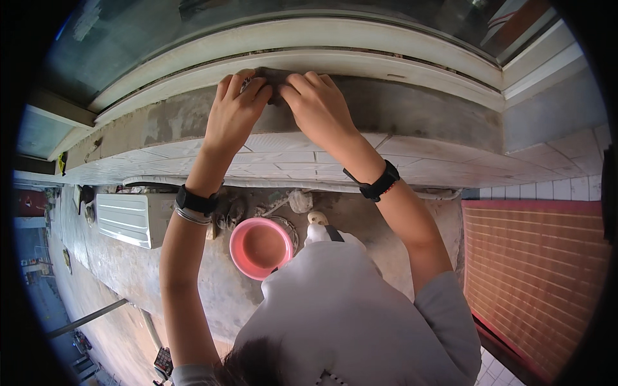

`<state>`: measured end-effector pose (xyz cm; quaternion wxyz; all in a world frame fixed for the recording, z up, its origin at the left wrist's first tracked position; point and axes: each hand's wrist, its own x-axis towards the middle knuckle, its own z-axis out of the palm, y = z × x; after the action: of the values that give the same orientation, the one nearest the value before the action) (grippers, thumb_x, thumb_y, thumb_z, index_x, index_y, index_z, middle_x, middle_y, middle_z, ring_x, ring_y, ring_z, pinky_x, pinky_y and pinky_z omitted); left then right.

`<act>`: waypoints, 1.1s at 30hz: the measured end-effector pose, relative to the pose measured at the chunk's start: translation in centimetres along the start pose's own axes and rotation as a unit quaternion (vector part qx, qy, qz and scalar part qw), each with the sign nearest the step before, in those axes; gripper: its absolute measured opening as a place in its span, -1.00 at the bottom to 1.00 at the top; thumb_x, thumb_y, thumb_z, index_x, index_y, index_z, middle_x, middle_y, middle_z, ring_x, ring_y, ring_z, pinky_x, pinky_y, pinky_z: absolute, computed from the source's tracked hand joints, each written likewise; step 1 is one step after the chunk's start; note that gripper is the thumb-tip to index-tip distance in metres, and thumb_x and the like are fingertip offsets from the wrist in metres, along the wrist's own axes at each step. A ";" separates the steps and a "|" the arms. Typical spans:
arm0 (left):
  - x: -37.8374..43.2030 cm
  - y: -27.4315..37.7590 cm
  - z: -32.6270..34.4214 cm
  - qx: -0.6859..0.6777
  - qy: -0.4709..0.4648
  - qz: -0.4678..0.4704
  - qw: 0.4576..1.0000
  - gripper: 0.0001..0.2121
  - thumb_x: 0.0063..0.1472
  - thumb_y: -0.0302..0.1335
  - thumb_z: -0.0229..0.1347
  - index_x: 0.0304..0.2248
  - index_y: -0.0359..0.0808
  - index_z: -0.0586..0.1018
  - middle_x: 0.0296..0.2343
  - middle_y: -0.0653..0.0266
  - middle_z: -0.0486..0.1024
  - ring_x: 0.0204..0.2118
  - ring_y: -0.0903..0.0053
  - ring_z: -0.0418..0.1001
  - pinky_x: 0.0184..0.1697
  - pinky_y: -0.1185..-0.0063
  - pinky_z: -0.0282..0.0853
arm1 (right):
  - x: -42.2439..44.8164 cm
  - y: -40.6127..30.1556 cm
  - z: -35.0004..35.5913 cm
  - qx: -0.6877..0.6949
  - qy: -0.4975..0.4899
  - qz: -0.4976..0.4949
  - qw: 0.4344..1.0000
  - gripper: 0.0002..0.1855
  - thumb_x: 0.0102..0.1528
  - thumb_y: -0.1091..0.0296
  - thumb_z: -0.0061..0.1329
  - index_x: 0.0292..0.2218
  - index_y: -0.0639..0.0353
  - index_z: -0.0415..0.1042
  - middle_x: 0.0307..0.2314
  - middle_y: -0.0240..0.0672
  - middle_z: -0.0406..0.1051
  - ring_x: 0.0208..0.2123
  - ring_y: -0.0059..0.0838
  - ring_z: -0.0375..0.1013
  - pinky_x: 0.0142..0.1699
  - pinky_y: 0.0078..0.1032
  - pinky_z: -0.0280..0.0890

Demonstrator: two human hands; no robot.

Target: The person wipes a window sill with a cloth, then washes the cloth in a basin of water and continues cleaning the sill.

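Both my hands are at the concrete window ledge, close against the pale window frame (pixel 386 72). My left hand (pixel 240 103) has its fingers bent around a dark, wet-looking cloth (pixel 274 79), with a patterned bit showing by the fingertips. My right hand (pixel 316 103) touches the other side of the same dark cloth with curled fingers; how firmly it grips is hidden. Damp, darker patches mark the ledge (pixel 405 108) on both sides. Below on the ground stands a pink plastic basin (pixel 263 248) holding brown, murky water.
A white ribbed box-shaped unit (pixel 125 219) stands on the ground at the left. A white wrapped pipe (pixel 270 184) runs along the foot of the tiled wall (pixel 289 157). At the right lies a reddish-brown striped mat (pixel 531 270). Window glass rises beyond the frame.
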<state>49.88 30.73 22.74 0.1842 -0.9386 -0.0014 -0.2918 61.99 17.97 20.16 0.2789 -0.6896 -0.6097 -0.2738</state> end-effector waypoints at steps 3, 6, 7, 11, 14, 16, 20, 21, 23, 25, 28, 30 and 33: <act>0.0 -0.2 0.5 -0.044 -0.006 0.006 0.999 -0.67 -0.08 -0.54 0.03 -0.22 -0.27 0.47 -0.33 0.35 0.41 -0.18 0.46 0.34 -0.09 0.52 0.27 | -0.2 0.3 0.3 -0.033 0.014 -0.014 0.999 -0.87 -0.19 0.46 -0.04 -0.47 0.19 0.41 -0.50 -0.39 0.28 -0.39 -0.46 0.30 -0.24 -0.55 0.24; 0.1 -0.2 0.4 -0.005 -0.025 0.014 1.000 -0.63 -0.07 -0.56 0.03 -0.17 -0.30 0.45 -0.37 0.34 0.39 -0.22 0.48 0.35 -0.14 0.56 0.30 | -0.1 0.0 -0.1 -0.026 -0.016 -0.013 0.999 -0.75 -0.17 0.50 -0.06 -0.34 0.25 0.42 -0.43 -0.34 0.30 -0.36 -0.44 0.30 -0.18 -0.52 0.25; 0.0 -0.1 0.5 0.006 -0.030 0.012 0.999 -0.64 -0.06 -0.56 0.03 -0.18 -0.30 0.46 -0.38 0.34 0.38 -0.22 0.49 0.35 -0.15 0.57 0.31 | 0.0 -0.1 -0.3 -0.018 -0.024 -0.012 0.999 -0.69 -0.16 0.52 -0.06 -0.28 0.28 0.42 -0.40 -0.31 0.30 -0.35 -0.42 0.30 -0.15 -0.51 0.26; -0.1 0.3 1.0 -0.017 -0.036 -0.004 0.999 -0.64 -0.06 -0.58 0.01 -0.17 -0.29 0.46 -0.27 0.30 0.40 -0.17 0.47 0.37 -0.14 0.57 0.34 | -0.6 0.0 0.6 -0.031 -0.015 -0.034 0.999 -0.67 -0.11 0.52 -0.11 -0.23 0.34 0.39 -0.21 -0.21 0.34 -0.11 -0.33 0.33 0.01 -0.50 0.24; -0.6 0.0 1.0 -0.018 -0.006 0.019 1.000 -0.68 -0.05 -0.56 0.02 -0.21 -0.33 0.48 -0.23 0.28 0.43 -0.16 0.49 0.40 -0.13 0.61 0.37 | -0.7 -0.4 0.6 -0.031 -0.050 -0.017 0.998 -0.65 -0.09 0.53 -0.13 -0.19 0.35 0.37 -0.11 -0.16 0.31 -0.01 -0.27 0.27 0.06 -0.50 0.22; -1.3 -0.3 1.1 -0.017 -0.009 0.019 1.000 -0.69 -0.04 -0.56 0.01 -0.22 -0.35 0.48 -0.19 0.25 0.43 -0.14 0.49 0.41 -0.10 0.60 0.37 | -0.6 -0.8 0.8 -0.040 -0.047 -0.027 0.998 -0.62 -0.09 0.49 -0.10 -0.18 0.39 0.36 -0.13 -0.09 0.32 -0.02 -0.25 0.29 0.08 -0.47 0.19; -1.8 -0.3 0.6 -0.004 -0.011 0.012 1.000 -0.70 -0.04 -0.55 0.01 -0.24 -0.41 0.48 -0.21 0.21 0.44 -0.14 0.47 0.42 -0.07 0.59 0.37 | -0.4 -1.6 1.2 -0.051 -0.051 -0.027 0.997 -0.61 -0.10 0.51 -0.08 -0.16 0.38 0.36 -0.14 -0.09 0.34 -0.06 -0.27 0.33 0.06 -0.50 0.23; -2.2 -0.3 0.6 -0.011 -0.004 0.002 1.000 -0.70 -0.04 -0.55 0.01 -0.24 -0.42 0.48 -0.21 0.21 0.44 -0.15 0.46 0.43 -0.06 0.59 0.36 | -0.3 -1.8 1.3 -0.052 -0.056 -0.031 0.997 -0.61 -0.11 0.52 -0.08 -0.16 0.37 0.37 -0.14 -0.10 0.34 -0.06 -0.28 0.34 0.05 -0.51 0.24; -3.6 -0.7 0.6 -0.024 -0.027 -0.023 0.999 -0.65 -0.04 -0.57 -0.01 -0.17 -0.36 0.45 -0.14 0.21 0.41 -0.08 0.43 0.38 -0.08 0.59 0.37 | 0.1 -3.0 1.7 -0.052 -0.062 -0.044 0.996 -0.62 -0.12 0.51 -0.07 -0.19 0.36 0.39 -0.16 -0.13 0.36 -0.08 -0.29 0.35 0.02 -0.53 0.26; -5.0 -1.2 0.0 -0.039 -0.040 -0.048 0.997 -0.65 -0.04 -0.58 -0.01 -0.17 -0.36 0.45 -0.14 0.22 0.41 -0.07 0.44 0.38 -0.09 0.58 0.38 | 0.2 -3.9 2.4 -0.049 -0.065 -0.054 0.995 -0.63 -0.13 0.51 -0.06 -0.20 0.36 0.40 -0.17 -0.14 0.37 -0.09 -0.29 0.36 0.01 -0.54 0.27; -7.3 -1.7 -1.6 -0.053 -0.065 -0.090 0.992 -0.64 -0.04 -0.59 -0.01 -0.16 -0.35 0.45 -0.13 0.22 0.41 -0.07 0.44 0.38 -0.10 0.57 0.39 | 0.7 -6.2 3.2 -0.019 -0.099 -0.065 0.993 -0.58 -0.10 0.57 -0.13 -0.12 0.33 0.35 -0.09 -0.17 0.31 -0.03 -0.30 0.31 0.02 -0.54 0.28; -9.3 -2.6 -2.3 -0.053 -0.068 -0.103 0.991 -0.62 -0.04 -0.60 -0.02 -0.14 -0.35 0.45 -0.12 0.23 0.40 -0.07 0.42 0.38 -0.11 0.56 0.40 | 1.0 -7.8 4.3 0.005 -0.077 -0.072 0.994 -0.61 -0.10 0.55 -0.11 -0.15 0.34 0.37 -0.12 -0.17 0.33 -0.05 -0.30 0.33 0.01 -0.55 0.28; -12.2 -3.4 -4.0 -0.021 -0.057 -0.096 0.993 -0.69 -0.06 -0.58 0.00 -0.23 -0.38 0.46 -0.19 0.26 0.43 -0.13 0.46 0.41 -0.17 0.61 0.42 | 1.5 -10.6 5.2 0.006 -0.077 -0.115 0.990 -0.62 -0.10 0.53 -0.10 -0.16 0.35 0.38 -0.13 -0.16 0.34 -0.07 -0.30 0.35 -0.02 -0.55 0.30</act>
<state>37.17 33.77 20.29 0.1349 -0.9529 -0.0963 -0.2538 51.77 23.81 18.17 0.2020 -0.6321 -0.7065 -0.2460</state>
